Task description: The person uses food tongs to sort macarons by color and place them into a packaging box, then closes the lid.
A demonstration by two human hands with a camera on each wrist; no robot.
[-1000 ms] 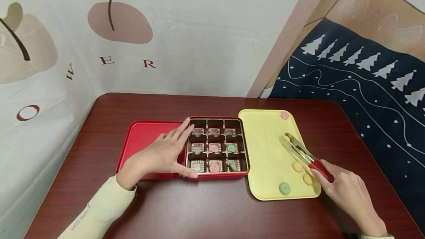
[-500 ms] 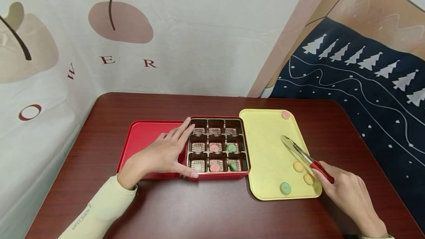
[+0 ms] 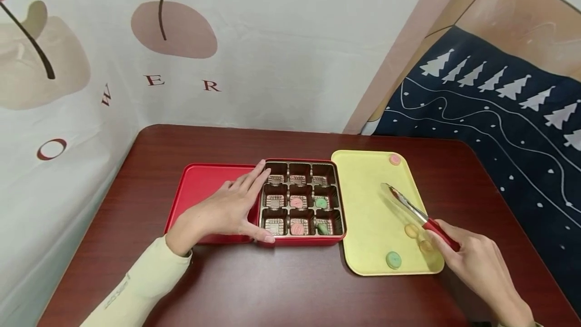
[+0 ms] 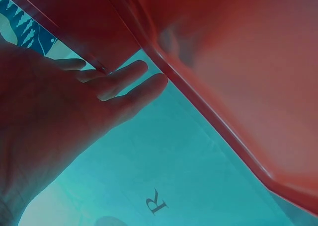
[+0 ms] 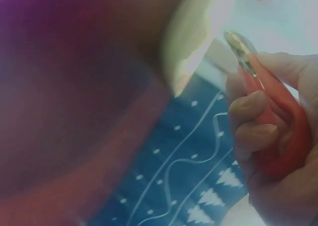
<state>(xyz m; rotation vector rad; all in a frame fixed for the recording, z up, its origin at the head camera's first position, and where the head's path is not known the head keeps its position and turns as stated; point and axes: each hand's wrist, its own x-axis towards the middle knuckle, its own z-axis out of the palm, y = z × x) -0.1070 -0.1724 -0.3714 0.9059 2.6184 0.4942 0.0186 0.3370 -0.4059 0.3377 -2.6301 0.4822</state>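
Note:
In the head view my right hand (image 3: pixel 476 261) grips red-handled metal tongs (image 3: pixel 410 208), their blades drawn together over the yellow tray (image 3: pixel 363 216). Any piece between the tips is hidden. Two yellow round pieces (image 3: pixel 411 230) lie below the tongs, a green round piece (image 3: pixel 393 260) near the tray's front, a pink one (image 3: pixel 395 159) at its far corner. My left hand (image 3: pixel 222 211) rests against the left side of the red box (image 3: pixel 301 241), fingers straight, thumb at the front corner. Pink pieces (image 3: pixel 297 228) and green pieces (image 3: pixel 321 202) sit in some of its compartments.
The red lid (image 3: pixel 201 183) lies left of the box, partly under my left hand and forearm. Box and tray stand side by side on the brown table (image 3: pixel 290 286). A printed cloth (image 3: pixel 281 54) hangs behind the table's far edge.
The tongs' blades, apart a second ago around a yellow piece, have come together, and that piece no longer shows. The head view has shifted slightly; the left hand stays on the box.

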